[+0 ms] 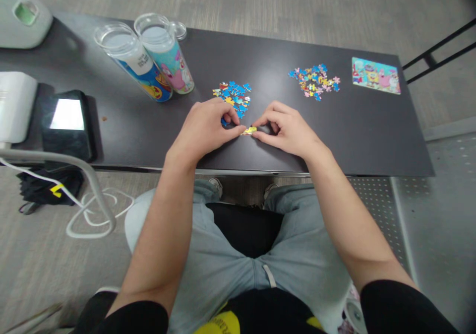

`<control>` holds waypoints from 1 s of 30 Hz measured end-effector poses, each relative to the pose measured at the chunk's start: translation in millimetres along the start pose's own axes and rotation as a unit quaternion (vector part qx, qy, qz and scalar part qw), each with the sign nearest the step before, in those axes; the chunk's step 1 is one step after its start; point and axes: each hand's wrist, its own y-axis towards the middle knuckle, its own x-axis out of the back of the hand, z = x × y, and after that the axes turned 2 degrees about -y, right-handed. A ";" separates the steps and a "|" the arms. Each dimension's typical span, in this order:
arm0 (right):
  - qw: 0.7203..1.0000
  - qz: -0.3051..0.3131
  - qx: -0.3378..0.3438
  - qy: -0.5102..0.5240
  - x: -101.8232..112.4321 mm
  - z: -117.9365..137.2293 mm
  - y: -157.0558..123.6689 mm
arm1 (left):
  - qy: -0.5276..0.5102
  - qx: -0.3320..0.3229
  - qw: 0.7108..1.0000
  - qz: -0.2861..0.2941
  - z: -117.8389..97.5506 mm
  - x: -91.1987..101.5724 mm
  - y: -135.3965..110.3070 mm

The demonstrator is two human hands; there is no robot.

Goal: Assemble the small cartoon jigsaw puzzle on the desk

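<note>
Yellow jigsaw puzzle pieces [248, 131] lie low near the front of the dark table, pinched between my two hands. My left hand [211, 125] holds their left end with thumb and fingers. On the right end, the thumb and forefinger of my right hand [284, 128] close in a pinch. Whether the pieces are fully joined is too small to tell. Just behind my left hand is a loose pile of mostly blue puzzle pieces [234, 95]. A second pile of blue, yellow and pink pieces [316, 81] lies farther right.
Two clear-topped printed canisters [163, 51] stand at the back left, a round clear lid [179, 30] beside them. A cartoon picture card [376, 76] lies at the table's right end. Left are a black device with a lit screen [67, 120] and a white box [15, 106].
</note>
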 end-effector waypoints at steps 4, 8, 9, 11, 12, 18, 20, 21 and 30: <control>1.000 0.002 0.008 -0.012 5.7 -1.9 -2.9 | -0.027 0.004 0.999 -0.021 2.1 10.5 -1.5; 1.000 -0.008 0.013 -0.003 20.2 -8.4 -9.0 | -0.032 0.047 0.996 -0.071 16.7 33.1 -9.7; 1.000 -0.008 0.011 -0.002 24.3 -11.0 -11.1 | -0.035 0.060 0.995 -0.071 21.6 39.2 -12.8; 1.000 -0.012 0.005 -0.002 32.2 -16.8 -15.8 | -0.042 0.086 0.994 -0.055 30.9 49.7 -18.9; 1.000 -0.016 -0.002 -0.003 35.7 -19.7 -18.2 | -0.044 0.096 0.994 -0.040 34.7 53.8 -21.6; 0.999 -0.022 -0.034 -0.009 50.3 -33.3 -29.4 | -0.049 0.115 0.992 0.011 41.3 60.7 -27.1; 0.999 -0.019 -0.037 -0.007 52.6 -34.5 -31.1 | -0.042 0.115 0.992 0.017 38.5 59.7 -26.5; 0.999 -0.018 -0.037 -0.005 53.3 -34.5 -31.6 | -0.038 0.115 0.992 0.022 36.5 59.1 -26.3; 0.999 -0.008 -0.048 0.010 53.8 -29.6 -31.4 | -0.065 0.084 0.991 0.080 16.2 54.9 -28.3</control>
